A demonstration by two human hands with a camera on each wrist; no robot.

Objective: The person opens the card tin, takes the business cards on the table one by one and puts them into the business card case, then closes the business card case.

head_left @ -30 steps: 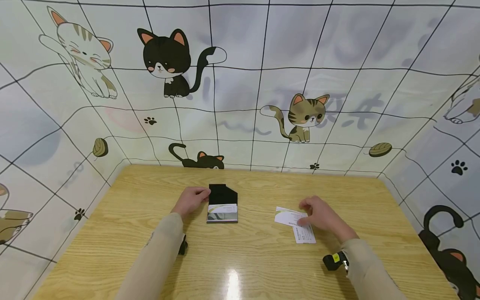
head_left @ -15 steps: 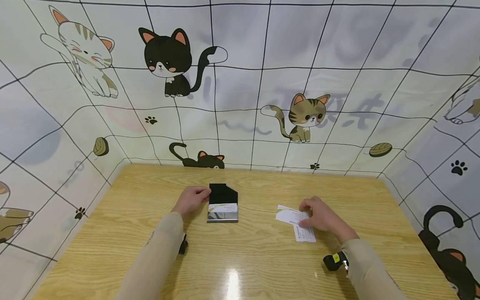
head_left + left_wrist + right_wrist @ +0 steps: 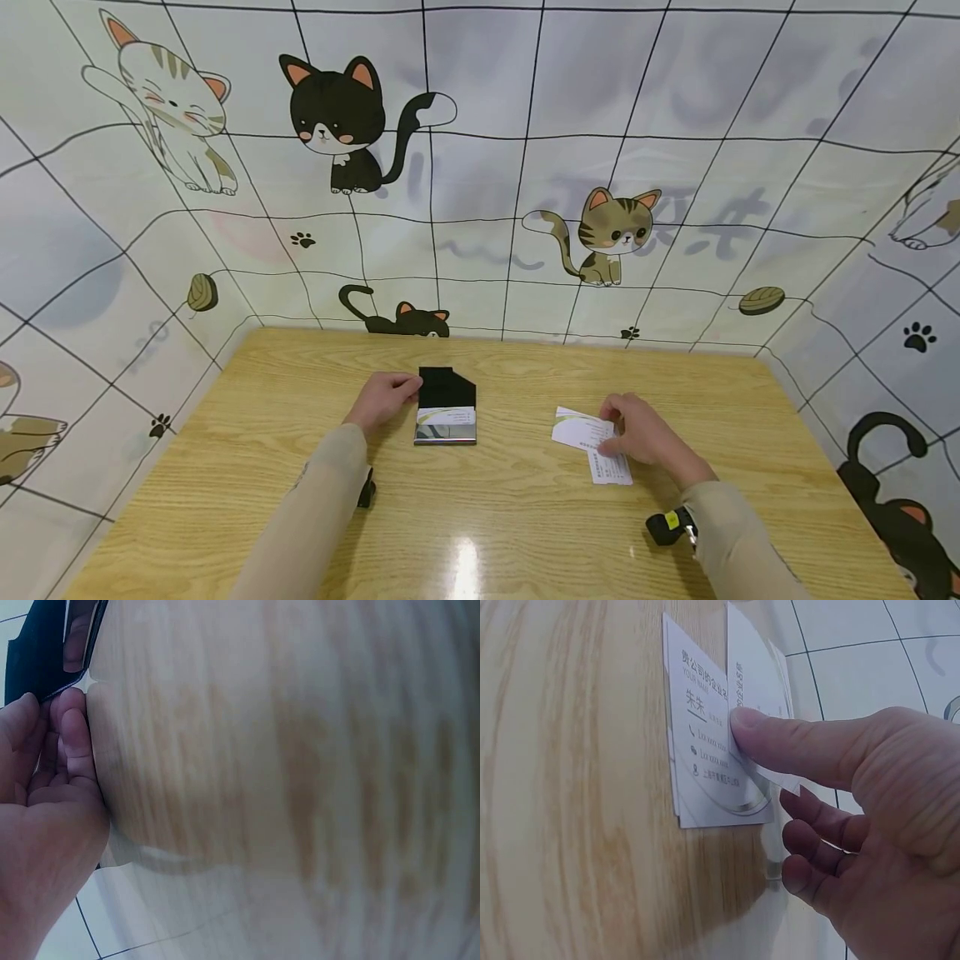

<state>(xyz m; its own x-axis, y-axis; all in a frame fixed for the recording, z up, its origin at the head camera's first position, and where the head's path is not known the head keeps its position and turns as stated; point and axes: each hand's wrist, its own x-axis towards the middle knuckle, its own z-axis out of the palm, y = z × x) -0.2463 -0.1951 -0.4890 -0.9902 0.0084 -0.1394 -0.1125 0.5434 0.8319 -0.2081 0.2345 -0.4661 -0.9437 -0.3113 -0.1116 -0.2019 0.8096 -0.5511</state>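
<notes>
On the left of the table lies an open business card case (image 3: 446, 387) with a black lid and a shiny front part, some printed cards (image 3: 448, 417) showing inside. My left hand (image 3: 382, 402) pinches the lid's left edge between thumb and fingers; the left wrist view shows the fingertips at the black edge (image 3: 37, 664). Over to the right, my right hand (image 3: 643, 429) holds a white business card (image 3: 577, 428), thumb on its face and a finger behind its edge. Beneath it, several more business cards (image 3: 705, 799) lie at an angle, printed with text and small icons.
Both hands work over a wooden table (image 3: 517, 517), with bare wood between the case and the loose cards. A wall sheet (image 3: 480, 183) with cartoon cats and grid lines rises behind the table and along both sides.
The upper card in my right hand has shifted slightly, its left end a little farther up and to the right. My left hand and the case stay put.
</notes>
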